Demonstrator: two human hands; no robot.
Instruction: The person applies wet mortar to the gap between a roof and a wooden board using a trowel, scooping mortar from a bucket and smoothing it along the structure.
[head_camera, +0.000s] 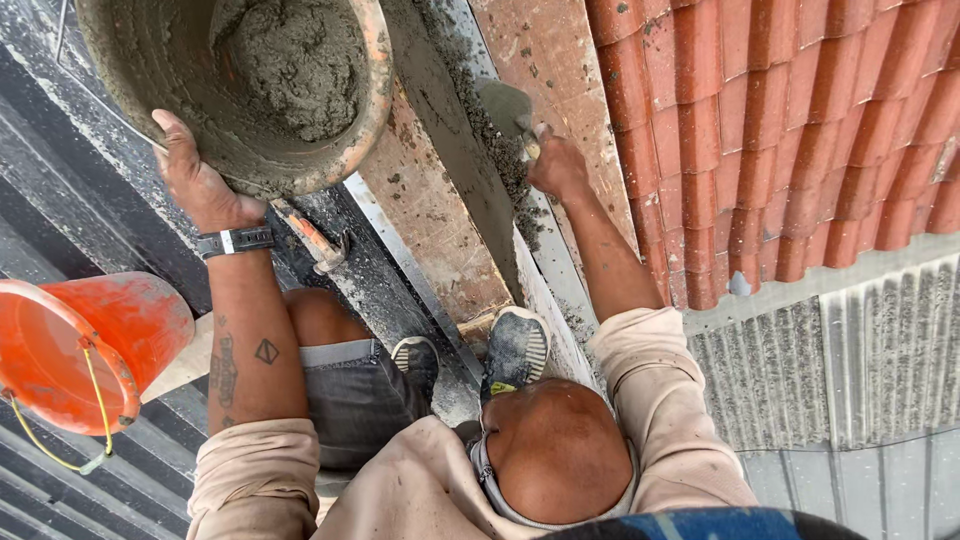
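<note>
Two hands are at work on a rooftop, seen from above the person's head. The left hand (200, 185) grips the rim of a round, mortar-caked tub (160, 60), fingers closed on its near edge; grey, grainy wet mortar (295, 60) lies heaped inside it at the far side. A dark watch (235, 241) bands that wrist. The right hand (558, 168) is clamped on the handle of one steel trowel (507, 108), whose flat pointed blade, smeared with cement, lies against a sloping grey mortar strip (450, 130) that runs from far to near along the edge of the roof. Crumbs of mortar scatter beside the strip.

To the right, curved red clay tiles (800, 130) overlap in neat rows, glossy and ribbed. Nearer on that side lie sheets of grey corrugated roofing (850, 350). Left of the strip shows a rough, flaking reddish slab (435, 215).

One smooth orange plastic bucket (90, 345) with a yellow wire bail sits at the near left on dark corrugated metal (60, 220). One tool with an orange handle (308, 236) lies just near the tub; its head is partly hidden, possibly a hammer. Two dusty grey shoes (515, 350) rest between the hands, near the slab's near end.
</note>
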